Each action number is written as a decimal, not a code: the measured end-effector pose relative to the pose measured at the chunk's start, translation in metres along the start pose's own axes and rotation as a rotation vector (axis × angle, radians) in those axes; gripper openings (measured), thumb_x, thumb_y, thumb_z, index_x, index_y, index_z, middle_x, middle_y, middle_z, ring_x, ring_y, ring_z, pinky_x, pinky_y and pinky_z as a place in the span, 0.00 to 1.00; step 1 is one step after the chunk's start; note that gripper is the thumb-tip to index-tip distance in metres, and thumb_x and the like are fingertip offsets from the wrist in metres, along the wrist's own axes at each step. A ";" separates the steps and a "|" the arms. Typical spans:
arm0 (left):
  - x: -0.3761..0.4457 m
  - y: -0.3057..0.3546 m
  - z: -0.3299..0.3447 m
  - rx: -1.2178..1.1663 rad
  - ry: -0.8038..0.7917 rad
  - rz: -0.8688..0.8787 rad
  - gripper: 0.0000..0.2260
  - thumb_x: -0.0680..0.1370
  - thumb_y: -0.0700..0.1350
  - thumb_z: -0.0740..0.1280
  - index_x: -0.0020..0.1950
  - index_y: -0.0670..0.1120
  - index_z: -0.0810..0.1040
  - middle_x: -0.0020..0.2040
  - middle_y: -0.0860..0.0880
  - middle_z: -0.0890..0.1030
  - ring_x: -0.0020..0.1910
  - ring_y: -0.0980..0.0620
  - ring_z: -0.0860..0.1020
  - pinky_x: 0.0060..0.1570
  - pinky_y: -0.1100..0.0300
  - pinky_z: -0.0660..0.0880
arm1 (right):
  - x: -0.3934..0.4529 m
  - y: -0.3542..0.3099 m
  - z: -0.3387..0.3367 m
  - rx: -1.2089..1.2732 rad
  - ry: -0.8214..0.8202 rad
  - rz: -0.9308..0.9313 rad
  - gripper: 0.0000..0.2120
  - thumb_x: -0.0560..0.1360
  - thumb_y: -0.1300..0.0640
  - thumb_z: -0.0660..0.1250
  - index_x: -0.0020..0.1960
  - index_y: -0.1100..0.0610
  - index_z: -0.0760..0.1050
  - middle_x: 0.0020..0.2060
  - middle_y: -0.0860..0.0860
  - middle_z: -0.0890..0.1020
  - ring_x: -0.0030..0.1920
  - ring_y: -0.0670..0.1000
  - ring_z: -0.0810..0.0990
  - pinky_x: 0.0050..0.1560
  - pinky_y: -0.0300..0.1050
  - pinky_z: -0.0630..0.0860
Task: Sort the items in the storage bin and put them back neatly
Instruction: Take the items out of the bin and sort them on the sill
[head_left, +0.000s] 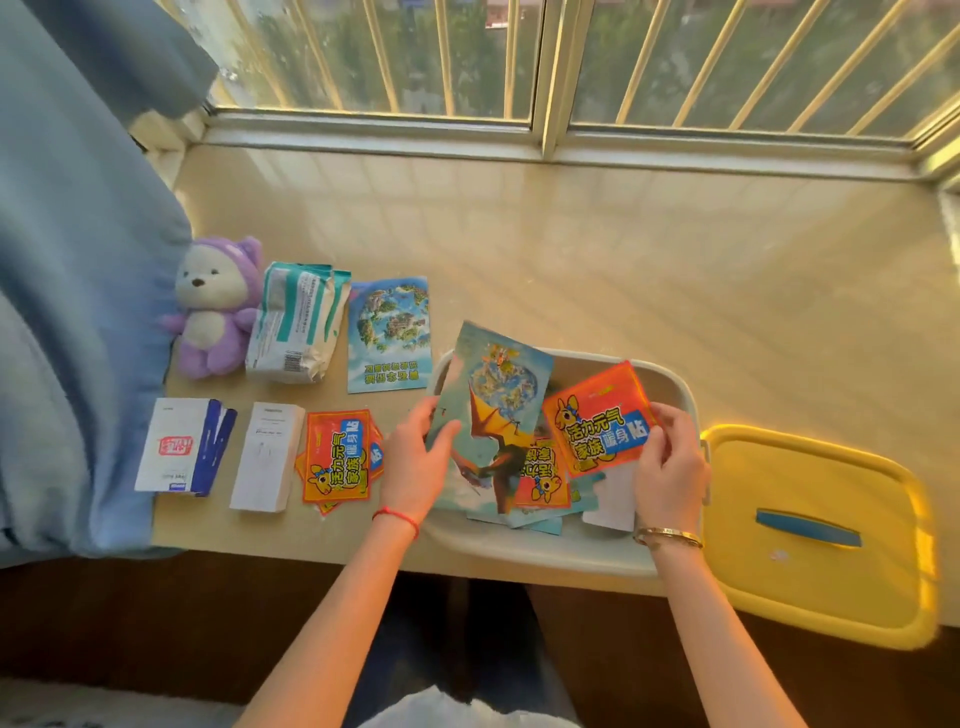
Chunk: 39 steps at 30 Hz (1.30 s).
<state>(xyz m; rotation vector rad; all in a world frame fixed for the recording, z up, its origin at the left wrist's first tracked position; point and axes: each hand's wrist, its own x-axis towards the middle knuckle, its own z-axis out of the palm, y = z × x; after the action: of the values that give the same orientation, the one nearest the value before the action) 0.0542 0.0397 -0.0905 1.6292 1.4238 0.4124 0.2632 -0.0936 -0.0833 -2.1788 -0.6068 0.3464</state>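
- Left hand (415, 462) has its grip pinched on the picture card (493, 400), tilted over the storage bin (670, 395); it could slip back in.
- Right hand (670, 467) pinches an orange warmer packet (597, 415); its matching pile (337, 457) lies on the surface across the left arm, risking collision.

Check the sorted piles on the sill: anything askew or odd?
Mostly neat rows. The orange packet pile is fanned, with lower packets poking out at angles. The wipes pack looks crumpled. Inside the bin, the remaining cards lie jumbled, still unsorted.
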 end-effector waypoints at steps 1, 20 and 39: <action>0.000 0.001 -0.011 -0.052 0.013 -0.003 0.17 0.77 0.45 0.67 0.65 0.44 0.74 0.53 0.47 0.83 0.51 0.50 0.81 0.52 0.59 0.77 | -0.002 -0.012 -0.001 0.038 0.010 -0.012 0.10 0.79 0.65 0.57 0.57 0.60 0.73 0.46 0.47 0.78 0.41 0.34 0.77 0.36 0.24 0.70; 0.117 -0.106 -0.190 -0.183 0.129 -0.072 0.10 0.77 0.39 0.67 0.58 0.44 0.76 0.53 0.46 0.82 0.51 0.48 0.81 0.54 0.48 0.78 | -0.094 -0.135 0.220 -0.101 -0.620 0.053 0.11 0.79 0.63 0.55 0.54 0.56 0.75 0.44 0.52 0.81 0.38 0.48 0.76 0.32 0.33 0.69; 0.222 -0.125 -0.112 -0.118 -0.330 -0.056 0.18 0.79 0.40 0.64 0.68 0.44 0.69 0.61 0.45 0.80 0.58 0.49 0.79 0.57 0.47 0.78 | -0.105 -0.099 0.307 -0.237 -0.580 0.186 0.19 0.78 0.57 0.62 0.68 0.56 0.66 0.63 0.51 0.73 0.64 0.50 0.70 0.66 0.47 0.68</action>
<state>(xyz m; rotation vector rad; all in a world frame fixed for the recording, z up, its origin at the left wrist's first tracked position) -0.0428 0.2781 -0.1961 1.4796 1.1716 0.1805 0.0101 0.1041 -0.1912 -2.3693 -0.7877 1.0764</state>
